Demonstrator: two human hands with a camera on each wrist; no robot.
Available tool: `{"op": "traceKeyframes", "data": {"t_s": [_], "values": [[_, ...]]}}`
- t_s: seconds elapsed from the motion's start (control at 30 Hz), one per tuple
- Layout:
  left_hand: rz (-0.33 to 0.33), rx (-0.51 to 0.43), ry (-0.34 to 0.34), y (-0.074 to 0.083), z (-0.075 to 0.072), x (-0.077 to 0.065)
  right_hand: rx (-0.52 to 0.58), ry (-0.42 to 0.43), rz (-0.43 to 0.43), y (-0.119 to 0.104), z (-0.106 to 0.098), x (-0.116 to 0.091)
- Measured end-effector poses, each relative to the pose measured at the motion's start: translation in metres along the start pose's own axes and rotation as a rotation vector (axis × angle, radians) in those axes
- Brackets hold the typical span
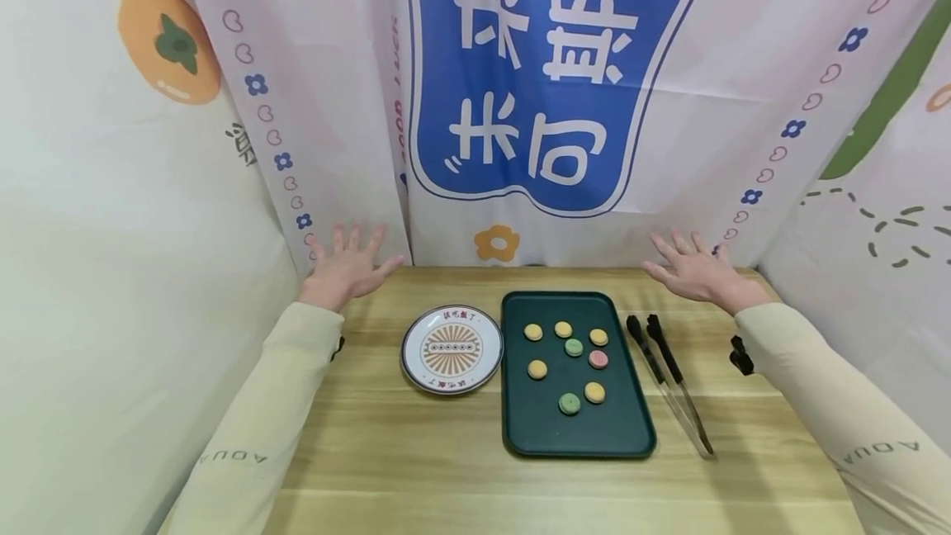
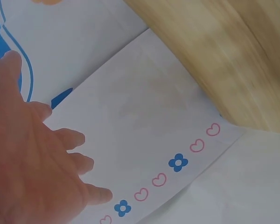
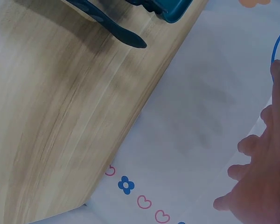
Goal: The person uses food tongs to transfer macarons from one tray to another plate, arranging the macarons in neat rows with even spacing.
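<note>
Fingers spread, my left hand (image 1: pixel 347 271) is held out over the far left of the table and holds nothing. My right hand (image 1: pixel 694 269) is spread the same way at the far right, beyond the tongs. A white plate (image 1: pixel 452 349) with a printed sunburst sits left of centre. Right beside it lies a dark green tray (image 1: pixel 535 428) bearing several macarons: yellow ones such as the macaron (image 1: pixel 594 392), two green ones including the macaron (image 1: pixel 570 404), and a pink macaron (image 1: pixel 598 359). Tongs (image 1: pixel 672 386) with black tips lie right of the tray, their arms apart.
The wooden table (image 1: pixel 401 461) ends at a printed cloth (image 1: pixel 357 147) hanging along its far edge. More cloth (image 1: pixel 111 271) walls in the left side, and a similar cloth (image 1: pixel 877 271) hangs at the right.
</note>
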State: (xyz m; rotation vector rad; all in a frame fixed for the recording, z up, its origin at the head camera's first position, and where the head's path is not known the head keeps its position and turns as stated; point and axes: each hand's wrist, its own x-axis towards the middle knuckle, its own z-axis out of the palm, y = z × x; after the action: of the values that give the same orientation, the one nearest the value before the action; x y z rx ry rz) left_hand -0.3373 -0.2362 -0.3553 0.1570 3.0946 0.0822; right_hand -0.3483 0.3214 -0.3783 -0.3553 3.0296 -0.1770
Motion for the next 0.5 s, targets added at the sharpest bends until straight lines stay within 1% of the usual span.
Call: {"op": "traceKeyframes", "data": {"t_s": [0.2, 0.37, 0.5], "values": [[0.004, -0.048, -0.003, -0.004, 0.006, 0.0, 0.015, -0.003, -0.004, -0.002, 0.008, -0.003], [0.018, -0.069, -0.008, -0.005, 0.013, 0.002, 0.009, 0.021, -0.031, -0.006, 0.019, -0.011], [0.034, -0.078, -0.013, -0.004, 0.017, 0.002, 0.02, 0.047, -0.034, -0.005, 0.028, -0.019]]}}
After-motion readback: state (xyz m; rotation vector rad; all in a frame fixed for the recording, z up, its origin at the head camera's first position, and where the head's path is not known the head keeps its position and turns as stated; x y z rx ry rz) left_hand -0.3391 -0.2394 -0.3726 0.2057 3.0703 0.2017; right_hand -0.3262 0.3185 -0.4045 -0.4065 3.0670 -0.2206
